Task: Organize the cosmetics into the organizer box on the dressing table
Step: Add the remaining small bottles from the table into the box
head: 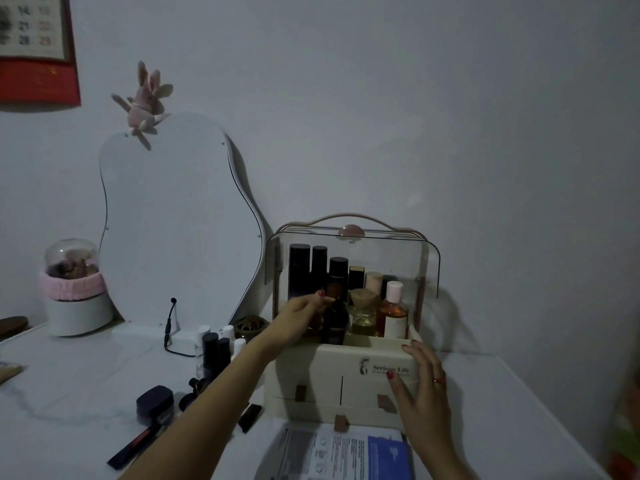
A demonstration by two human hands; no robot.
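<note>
A cream organizer box (311, 362) with a raised clear lid (398, 244) stands at the middle of the white dressing table (69, 375). Several bottles stand inside it. My left hand (298, 317) reaches into the box's front left and pinches the top of a dark brown bottle (335, 322). My right hand (420, 379) rests with straight fingers against the box's front right corner. To the left of the box stand small nail polish bottles (216, 348). A dark jar (154, 400) and a dark pencil (133, 445) lie in front of them.
A wavy mirror (173, 220) leans on the wall behind. At the far left stands a white pot with a pink band (74, 299). A printed leaflet (346, 452) lies in front of the box. A black cable (169, 330) runs by the mirror's foot.
</note>
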